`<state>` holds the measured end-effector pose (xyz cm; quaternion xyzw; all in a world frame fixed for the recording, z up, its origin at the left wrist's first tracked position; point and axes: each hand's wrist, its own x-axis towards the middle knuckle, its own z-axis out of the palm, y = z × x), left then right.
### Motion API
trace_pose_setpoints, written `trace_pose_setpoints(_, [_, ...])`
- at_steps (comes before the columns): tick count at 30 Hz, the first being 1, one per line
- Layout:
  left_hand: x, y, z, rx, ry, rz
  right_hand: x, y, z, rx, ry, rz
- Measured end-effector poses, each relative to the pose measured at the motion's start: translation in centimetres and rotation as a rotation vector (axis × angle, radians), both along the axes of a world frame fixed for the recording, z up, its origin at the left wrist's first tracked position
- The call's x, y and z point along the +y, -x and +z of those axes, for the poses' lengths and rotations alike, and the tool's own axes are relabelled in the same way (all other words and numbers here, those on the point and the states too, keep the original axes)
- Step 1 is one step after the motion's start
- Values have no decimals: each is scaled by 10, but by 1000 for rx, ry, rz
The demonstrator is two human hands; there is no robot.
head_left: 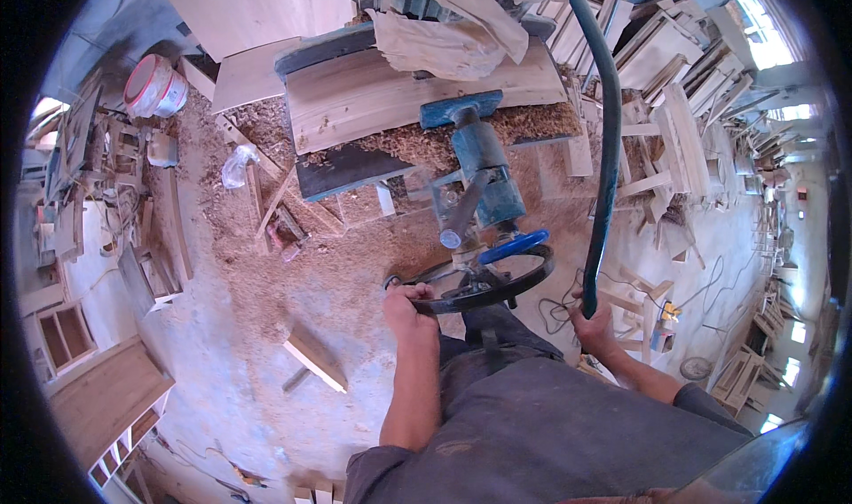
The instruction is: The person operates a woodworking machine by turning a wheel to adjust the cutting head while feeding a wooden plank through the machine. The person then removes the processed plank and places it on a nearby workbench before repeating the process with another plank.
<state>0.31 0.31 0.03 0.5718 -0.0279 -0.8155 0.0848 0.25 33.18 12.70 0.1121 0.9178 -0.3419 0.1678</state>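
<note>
My left hand (412, 311) is closed around the left side of a large black handwheel (479, 303) in front of my waist. A smaller blue handwheel (515, 247) sits just above it. On the right, my right hand (593, 323) grips the lower end of a long, dark, curved lever (609, 149) that rises past the machine. Beyond the wheels, a teal screw clamp (485, 153) reaches over a wide wooden board (346, 91) on the machine's table. Brown wood shavings (399, 146) lie along the board's near edge. Pale crumpled sheeting (435, 44) hangs over the machine head, hiding part of it.
Shavings and offcuts litter the floor around the machine. A white bucket (158, 87) stands at the far left, and a short wood block (314, 358) lies near my left forearm. Stacked boards (661, 51) lean at the far right. Wooden frames (641, 313) and cables are beside my right hand.
</note>
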Motion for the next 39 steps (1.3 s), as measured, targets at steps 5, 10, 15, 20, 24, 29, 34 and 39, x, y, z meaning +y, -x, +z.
trace_pose_setpoints(5, [6, 5, 27, 25, 51, 16, -8, 1, 9, -12, -17, -13])
trace_pose_setpoints(10, [-11, -9, -27, 91, -88, 9, -13, 3, 12, 9, -42, 32])
trace_pose_setpoints(15, [3, 2, 16, 0, 42, 39, -13, 1, 11, -29, -64, 10])
trace_pose_setpoints(20, [0, 1, 16, 21, -29, 38, -9, -3, 5, 80, -63, 36])
trace_pose_setpoints(24, [-5, -1, 6, 19, -55, 60, -7, -2, 2, 64, -41, 46])
trace_pose_setpoints(29, [-2, 1, 14, 17, 10, 52, -9, -3, 1, 87, -41, 26])
trace_pose_setpoints(34, [-2, 1, 18, 12, 4, 41, -4, -4, -2, 5, -15, -23])
trace_pose_setpoints(39, [1, 3, 21, -2, 12, 60, -10, -2, 1, 44, -25, 33])
